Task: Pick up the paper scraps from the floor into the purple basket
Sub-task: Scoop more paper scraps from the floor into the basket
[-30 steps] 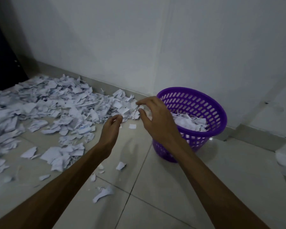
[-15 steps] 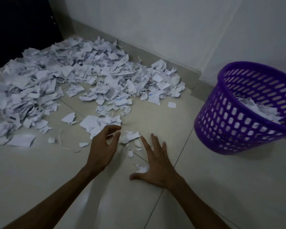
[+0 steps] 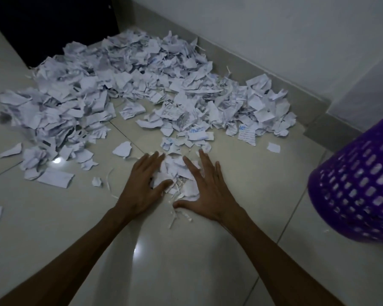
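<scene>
Left hand (image 3: pixel 142 186) and right hand (image 3: pixel 205 188) flat, fingers spread, touching small scrap heap (image 3: pixel 175 175) between them on floor (image 3: pixel 186 261). Big paper pile (image 3: pixel 128 85) at 11 o'clock, purple basket (image 3: pixel 360 191) at 3 o'clock.

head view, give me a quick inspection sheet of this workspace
surface: glossy tiled floor, lamp glare on it
job's things: big paper scrap heap along the wall; small scrap bunch between the hands; purple basket at right, contents not visible
clutter: loose scraps scattered left of the hands
hands: left hand and right hand flat, fingers straight, flanking the bunch
cables: nothing seen
surroundings: white wall, skirting, dark opening top left
</scene>
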